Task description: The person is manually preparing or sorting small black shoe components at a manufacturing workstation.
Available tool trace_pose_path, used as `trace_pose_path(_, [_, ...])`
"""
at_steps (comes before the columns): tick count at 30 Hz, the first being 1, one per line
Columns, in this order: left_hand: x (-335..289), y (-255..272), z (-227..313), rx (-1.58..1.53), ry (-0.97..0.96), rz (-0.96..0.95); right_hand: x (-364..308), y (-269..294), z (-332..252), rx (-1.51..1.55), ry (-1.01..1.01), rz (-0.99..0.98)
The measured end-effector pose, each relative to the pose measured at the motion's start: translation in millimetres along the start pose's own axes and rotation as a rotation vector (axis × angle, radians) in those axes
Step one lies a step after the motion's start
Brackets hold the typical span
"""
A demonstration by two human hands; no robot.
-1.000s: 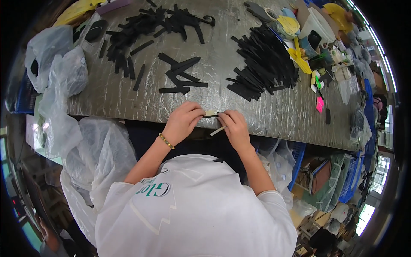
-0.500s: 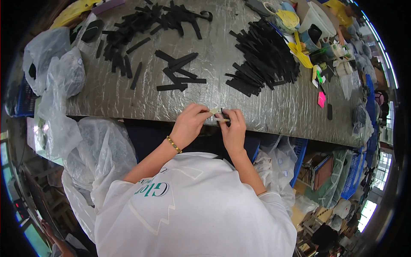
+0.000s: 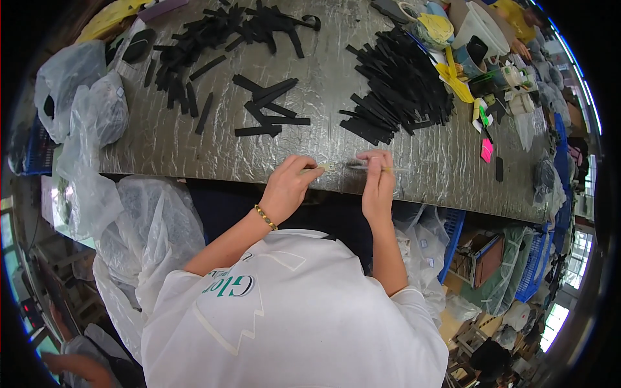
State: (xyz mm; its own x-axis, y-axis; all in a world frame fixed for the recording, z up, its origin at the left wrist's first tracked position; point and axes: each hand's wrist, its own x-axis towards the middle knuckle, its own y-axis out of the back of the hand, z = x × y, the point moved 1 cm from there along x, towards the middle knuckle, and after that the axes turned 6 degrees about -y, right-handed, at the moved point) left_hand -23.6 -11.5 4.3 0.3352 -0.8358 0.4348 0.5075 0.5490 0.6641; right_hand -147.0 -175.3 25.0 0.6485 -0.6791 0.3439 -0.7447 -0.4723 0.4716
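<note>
Rightward, away from the left hand, the right hand (image 3: pixel 378 184) has shifted since the frame half a second ago, while the left hand (image 3: pixel 285 189) stays almost where it was. Through the head camera, I see the left hand pinched nearly closed, thumb and fingertips gripping a small pale piece (image 3: pixel 328 167) just above the near edge of the desk (image 3: pixel 323 84). The right hand is now well apart from that piece; its fingers are drawn together around a thin stick (image 3: pixel 399 170), blurred on my feed, with a dark end pointing left and a pale end pointing right. I cannot tell exactly what kind of tool it is.

Beyond the hands, I see a small cluster of black strips (image 3: pixel 268 107) crossing one another, a loose heap (image 3: pixel 207 55) of similar strips farther off to the left, and a denser pile (image 3: pixel 401 84) to the right. Right of that pile lie a yellow strip (image 3: pixel 456 77) and a pink slip (image 3: pixel 486 150), with a short dark bar (image 3: pixel 499 169) near the slip. A beaded bracelet (image 3: pixel 265 217) circles the left wrist, and clear plastic bags (image 3: pixel 155 233) hang beside the desk on the left.
</note>
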Motion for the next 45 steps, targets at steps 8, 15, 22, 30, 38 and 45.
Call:
trace_pose_path(8, [0,-2,0,0.042,0.014,0.004,-11,-13,5,0.211,-0.43,-0.317])
trace_pose_path(15, [3,-2,0,0.092,0.0,-0.022,-8,-16,3,0.147,-0.324,-0.293])
trace_pose_path(22, [1,-3,-1,0.097,-0.007,-0.046,-11,-15,2,0.134,-0.324,-0.27])
trace_pose_path(30, [-3,-2,0,0.086,-0.011,-0.057,-17,-9,-3,0.089,-0.296,-0.33])
trace_pose_path(38, [0,5,-9,-0.059,0.119,-0.046,-10,-25,-16,0.122,-0.26,-0.399])
trace_pose_path(45, [7,-1,-7,-0.088,0.109,-0.048,-8,-26,-13,0.017,-0.185,-0.39])
